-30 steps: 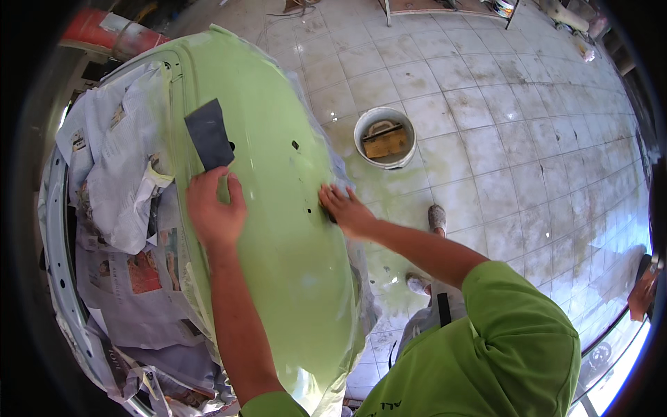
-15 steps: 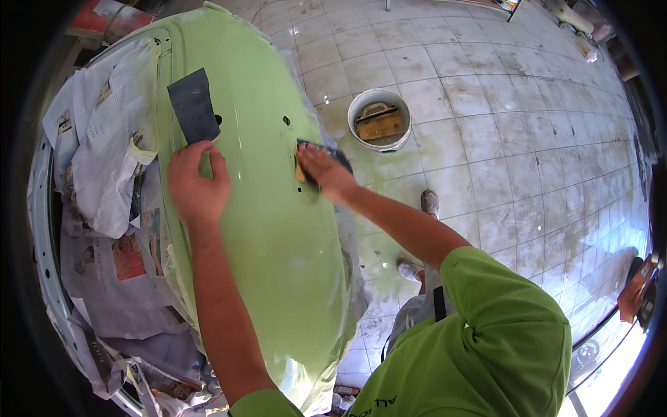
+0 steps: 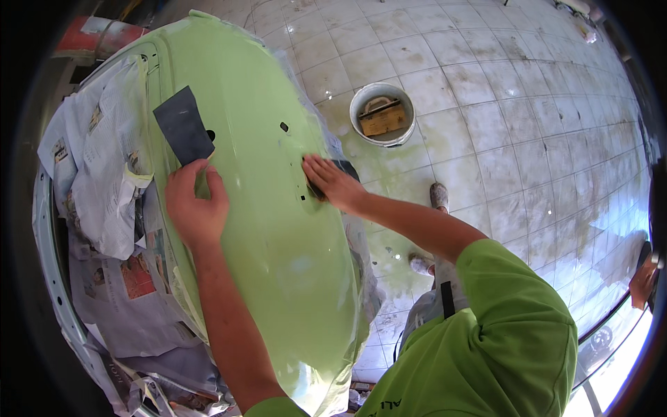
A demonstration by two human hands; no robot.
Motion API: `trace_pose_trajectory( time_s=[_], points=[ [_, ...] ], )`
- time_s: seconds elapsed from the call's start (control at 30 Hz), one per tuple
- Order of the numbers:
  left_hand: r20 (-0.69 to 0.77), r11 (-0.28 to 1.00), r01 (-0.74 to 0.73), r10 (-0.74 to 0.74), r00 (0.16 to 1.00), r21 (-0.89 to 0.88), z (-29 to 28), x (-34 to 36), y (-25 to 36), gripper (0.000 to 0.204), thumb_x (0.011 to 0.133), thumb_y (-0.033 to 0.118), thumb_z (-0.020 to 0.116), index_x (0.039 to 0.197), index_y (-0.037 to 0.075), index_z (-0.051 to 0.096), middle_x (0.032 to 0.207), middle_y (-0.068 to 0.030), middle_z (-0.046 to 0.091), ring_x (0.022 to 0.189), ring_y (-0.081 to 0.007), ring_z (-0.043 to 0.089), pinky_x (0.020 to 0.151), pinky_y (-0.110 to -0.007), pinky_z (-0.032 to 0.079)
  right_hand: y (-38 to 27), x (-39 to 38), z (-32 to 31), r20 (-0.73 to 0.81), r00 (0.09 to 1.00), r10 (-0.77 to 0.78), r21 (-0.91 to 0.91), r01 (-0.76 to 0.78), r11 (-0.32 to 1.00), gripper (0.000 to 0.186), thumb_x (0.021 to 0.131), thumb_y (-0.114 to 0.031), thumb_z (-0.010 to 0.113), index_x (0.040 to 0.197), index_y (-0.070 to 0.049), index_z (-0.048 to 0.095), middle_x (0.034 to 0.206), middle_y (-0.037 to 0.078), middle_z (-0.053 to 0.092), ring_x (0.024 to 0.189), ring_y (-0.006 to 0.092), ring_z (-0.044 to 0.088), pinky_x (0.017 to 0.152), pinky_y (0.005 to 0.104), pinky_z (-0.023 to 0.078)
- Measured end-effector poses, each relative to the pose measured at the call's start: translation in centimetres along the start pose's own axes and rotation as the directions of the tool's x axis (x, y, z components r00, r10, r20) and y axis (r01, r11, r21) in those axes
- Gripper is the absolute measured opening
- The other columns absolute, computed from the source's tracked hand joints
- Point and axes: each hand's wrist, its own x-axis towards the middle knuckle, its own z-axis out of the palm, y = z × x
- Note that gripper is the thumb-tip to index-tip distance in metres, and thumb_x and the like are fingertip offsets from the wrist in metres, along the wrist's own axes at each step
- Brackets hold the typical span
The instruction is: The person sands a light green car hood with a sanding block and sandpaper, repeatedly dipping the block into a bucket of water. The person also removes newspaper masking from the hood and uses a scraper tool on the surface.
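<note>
My left hand pinches the lower end of a dark grey sheet of abrasive paper, which lies over a pale green car panel and partly beside a dark hole in it. My right hand presses a dark pad flat on the panel's right side, near a few small holes; the fingers cover most of the pad. Newspaper masking covers the opening left of the panel, and translucent plastic edges its right side.
A white bucket with a tan block in liquid stands on the tiled floor right of the panel. My feet are beside the panel. A red cylinder lies at the back left, and some dark objects stand at the far right.
My right hand moved up along the panel half a second ago, showing the pad, and has since come slightly back down. My left hand stays on the sheet; the whole view has shifted slightly.
</note>
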Motion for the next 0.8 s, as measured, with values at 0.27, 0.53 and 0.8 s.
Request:
trace_pose_trajectory(
  time_s=[0.27,0.53,0.8],
  points=[
    [0.019,0.997,0.070,-0.070,0.997,-0.016,-0.2,-1.0,-0.2,0.014,0.084,0.007,0.070,0.098,0.008,0.072,0.094,-0.0081,0.072,0.088,-0.0309,0.068,0.079,-0.041,0.053,-0.5,-5.0,-3.2,0.234,0.919,0.316,0.449,-0.391,0.803,0.070,0.089,0.008,0.054,0.156,0.001,0.035,0.152,0.023,0.050,0.143,0.0368,0.049,0.118,0.0458,0.042],
    [-0.013,0.998,0.056,-0.056,0.998,0.022,-0.2,-0.6,-0.2,0.014,0.084,0.008,0.070,0.098,0.010,0.073,0.093,-0.0074,0.072,0.088,-0.0302,0.069,0.080,-0.041,0.053,4.3,0.8,-7.4,0.125,0.625,0.771,0.938,-0.328,0.114,0.033,0.091,0.006,0.056,0.124,0.002,0.058,0.110,0.012,0.068,0.098,0.0226,0.070,0.082,0.0391,0.060],
    [0.030,0.997,-0.060,0.061,0.998,-0.049,1.3,0.2,-2.2,0.015,0.093,0.008,0.067,0.106,0.003,0.073,0.099,-0.0150,0.074,0.091,-0.0330,0.070,0.082,-0.040,0.055,5.0,0.5,-6.9,0.194,0.763,0.617,0.748,-0.522,0.410,0.067,0.084,-0.059,0.079,0.110,0.003,0.074,0.100,0.013,0.077,0.096,0.0206,0.071,0.087,0.0385,0.055]
  ],
)
